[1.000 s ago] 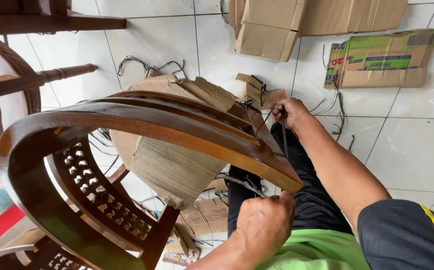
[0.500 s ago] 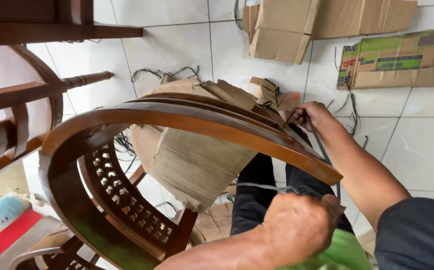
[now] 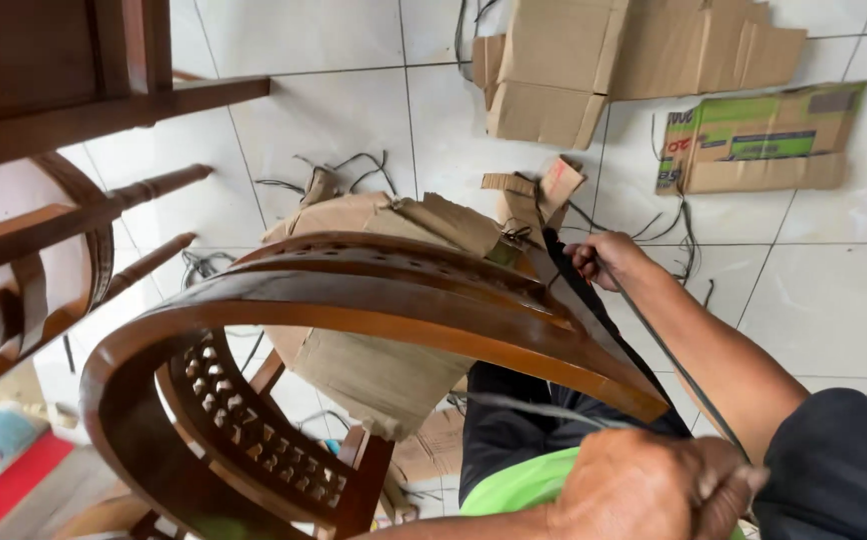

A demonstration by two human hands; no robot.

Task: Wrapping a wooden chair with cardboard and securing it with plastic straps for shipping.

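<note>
left hand (image 3: 654, 490) fingers closed on strap (image 3: 684, 375) below chair (image 3: 374, 300) rail end | right hand (image 3: 604, 260) fingers pinching strap at chair's far edge | cardboard (image 3: 384, 370) under chair

The curved chair frame (image 3: 374, 310) is dark reddish-brown, glossy, with a lattice of small pale holes along its inner band (image 3: 254, 430). The strap (image 3: 674, 365) is black. The wrapping paper (image 3: 384, 370) is plain tan — like the flattened cardboard (image 3: 594, 60) — while one box (image 3: 764, 135) carries green and red print. The floor tiles (image 3: 834, 300) are white with grey joints; the trousers (image 3: 524, 485) are black and lime green.
</note>
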